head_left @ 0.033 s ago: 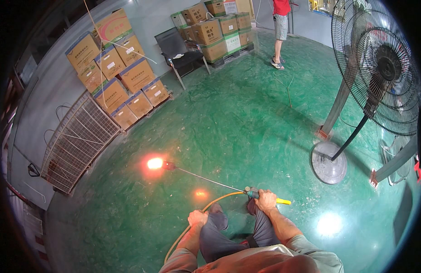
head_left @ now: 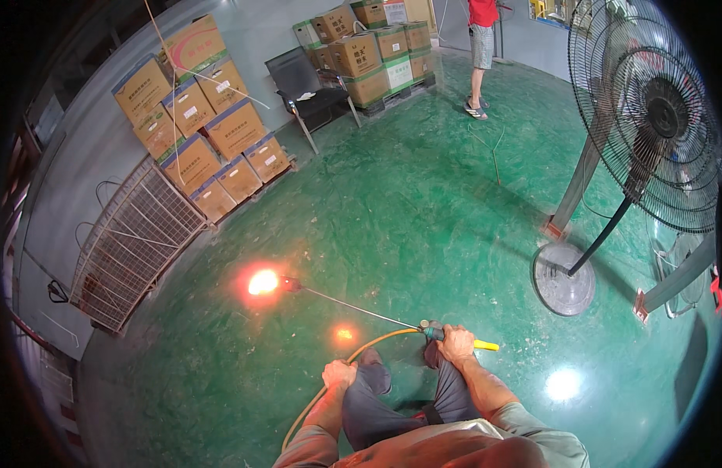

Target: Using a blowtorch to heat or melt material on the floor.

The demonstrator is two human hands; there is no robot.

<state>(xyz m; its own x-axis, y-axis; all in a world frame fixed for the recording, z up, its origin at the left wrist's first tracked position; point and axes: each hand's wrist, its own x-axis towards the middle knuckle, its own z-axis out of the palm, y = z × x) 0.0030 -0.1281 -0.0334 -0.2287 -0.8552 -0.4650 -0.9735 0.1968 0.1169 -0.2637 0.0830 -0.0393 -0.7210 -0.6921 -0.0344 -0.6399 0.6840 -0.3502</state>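
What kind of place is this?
Probably a warehouse or workshop: stacked cartons along the wall, a green painted floor, and a big pedestal fan. The right hand holds a lit torch.

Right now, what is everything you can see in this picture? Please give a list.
torch wand: one, thin metal, held low over the floor, yellow grip at its near end
flame: one, orange, at wand tip
hose: one, yellow, floor by the knees
floor: green, glossy
cardboard boxes: two stacks, brown, by far wall
wire racks: grey, leaning left
chair: one, black
pedestal fan: one, black, right
other person: one, red top, far
left hand: on knee
right hand: grasping the wand
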